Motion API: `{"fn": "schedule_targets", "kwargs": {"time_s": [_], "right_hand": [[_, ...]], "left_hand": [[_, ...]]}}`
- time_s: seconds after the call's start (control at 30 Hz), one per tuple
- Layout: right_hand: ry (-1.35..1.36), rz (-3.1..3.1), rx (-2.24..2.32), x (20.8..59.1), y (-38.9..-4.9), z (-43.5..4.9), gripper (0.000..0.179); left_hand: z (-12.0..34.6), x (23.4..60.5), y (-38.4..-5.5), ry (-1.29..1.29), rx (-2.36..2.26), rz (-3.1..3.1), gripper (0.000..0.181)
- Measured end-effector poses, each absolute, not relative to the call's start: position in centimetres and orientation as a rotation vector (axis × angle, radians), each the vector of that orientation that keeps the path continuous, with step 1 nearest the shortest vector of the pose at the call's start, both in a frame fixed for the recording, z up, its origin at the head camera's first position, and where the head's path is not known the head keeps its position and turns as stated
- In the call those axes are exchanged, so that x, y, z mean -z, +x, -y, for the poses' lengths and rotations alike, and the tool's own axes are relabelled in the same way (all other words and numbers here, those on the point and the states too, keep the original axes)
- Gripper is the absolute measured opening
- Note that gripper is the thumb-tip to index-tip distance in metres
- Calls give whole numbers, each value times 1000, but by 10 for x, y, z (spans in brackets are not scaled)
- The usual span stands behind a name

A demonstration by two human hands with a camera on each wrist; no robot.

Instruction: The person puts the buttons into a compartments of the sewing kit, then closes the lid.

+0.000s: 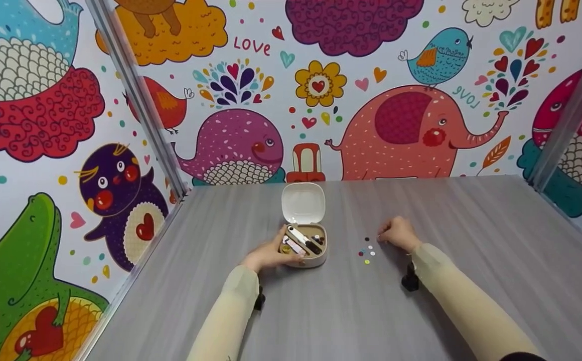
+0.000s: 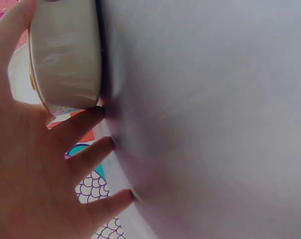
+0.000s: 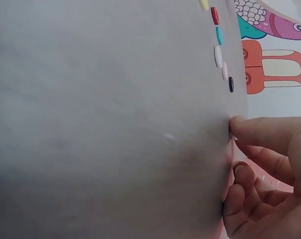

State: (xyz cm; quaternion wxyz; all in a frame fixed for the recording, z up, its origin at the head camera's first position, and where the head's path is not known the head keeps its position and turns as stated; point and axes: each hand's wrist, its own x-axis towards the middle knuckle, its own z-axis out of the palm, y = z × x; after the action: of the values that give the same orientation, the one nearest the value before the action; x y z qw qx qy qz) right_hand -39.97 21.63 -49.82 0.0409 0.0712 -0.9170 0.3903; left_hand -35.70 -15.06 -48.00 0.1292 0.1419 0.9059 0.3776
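My left hand (image 1: 270, 253) holds the left side of a small beige box (image 1: 316, 261), thumb along its front and fingers spread beside it. Its white lid (image 1: 303, 203) stands open at the back. Inside lie a slim white-and-black tool (image 1: 305, 239), a pink piece (image 1: 293, 246), a gold round piece (image 1: 285, 248) and several dark and pale buttons (image 1: 317, 238). To the right, my right hand (image 1: 399, 233) is down at the tabletop, thumb and forefinger pinching a small pale button (image 3: 233, 137), mostly hidden by the fingertips.
Several loose buttons lie between the box and my right hand, among them a black one (image 1: 367, 239), a dark red one (image 1: 361, 253) and a yellow one (image 1: 367, 261). The grey table (image 1: 210, 311) ends at printed walls (image 1: 316, 150) with metal corner posts (image 1: 143, 95).
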Motion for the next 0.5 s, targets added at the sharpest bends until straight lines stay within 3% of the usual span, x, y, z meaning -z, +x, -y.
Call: {"fn": "schedule_targets", "kwargs": {"time_s": [0.3,0.5], "right_hand": [[214,2783,-1299,496,-396,-219,28],[188,2796,-1448,487,-395,-222,19]], "left_hand": [[151,481,-357,403,-1115,-2621,113],[151,481,-358,423,-1137,-2611,114]]}}
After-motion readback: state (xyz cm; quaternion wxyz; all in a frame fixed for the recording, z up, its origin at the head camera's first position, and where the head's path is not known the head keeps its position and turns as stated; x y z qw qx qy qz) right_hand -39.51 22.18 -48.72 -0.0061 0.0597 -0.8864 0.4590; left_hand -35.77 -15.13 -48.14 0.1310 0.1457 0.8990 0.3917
